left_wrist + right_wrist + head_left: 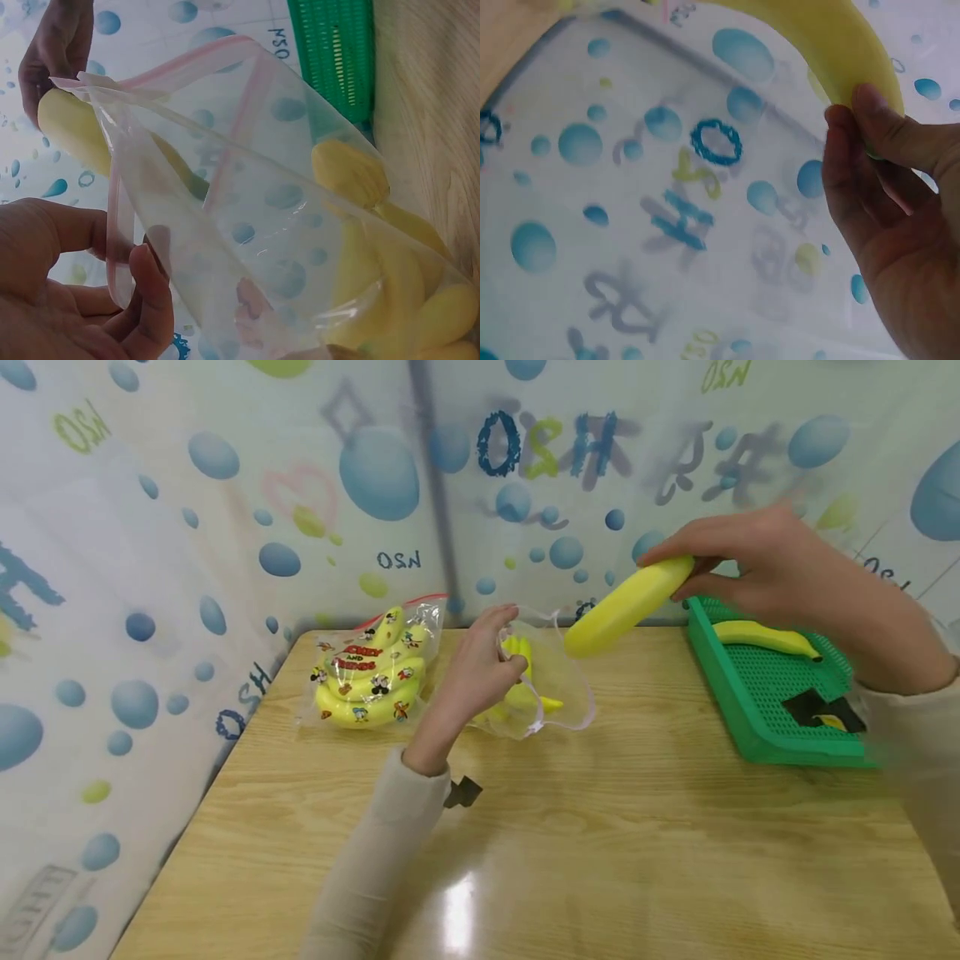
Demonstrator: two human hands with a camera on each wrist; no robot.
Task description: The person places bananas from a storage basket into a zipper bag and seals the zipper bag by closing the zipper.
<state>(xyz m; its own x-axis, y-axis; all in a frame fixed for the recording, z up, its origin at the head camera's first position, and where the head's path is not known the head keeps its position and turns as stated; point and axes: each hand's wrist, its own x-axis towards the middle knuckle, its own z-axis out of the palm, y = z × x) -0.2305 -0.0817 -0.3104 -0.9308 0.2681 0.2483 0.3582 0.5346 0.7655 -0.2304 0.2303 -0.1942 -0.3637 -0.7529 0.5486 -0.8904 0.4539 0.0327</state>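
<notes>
My right hand [772,560] pinches a yellow banana [630,606] by one end and holds it tilted above the table. Its other end points down at the mouth of a clear zip bag [262,232]. In the left wrist view, the banana's green tip shows through the plastic. My left hand [483,664] pinches the pink-edged rim of this bag, keeping its mouth spread apart. Several yellow bananas [397,270] lie in the bottom of the bag. In the right wrist view, thumb and fingertips grip the banana's end.
To the left stands a sealed printed bag [375,681] full of bananas. A green basket [750,735] at the right contains a banana [768,637] and dark pieces [806,706]. Another dark piece [465,791] lies by my left wrist. A patterned curtain [390,552] hangs behind the wooden table [600,843].
</notes>
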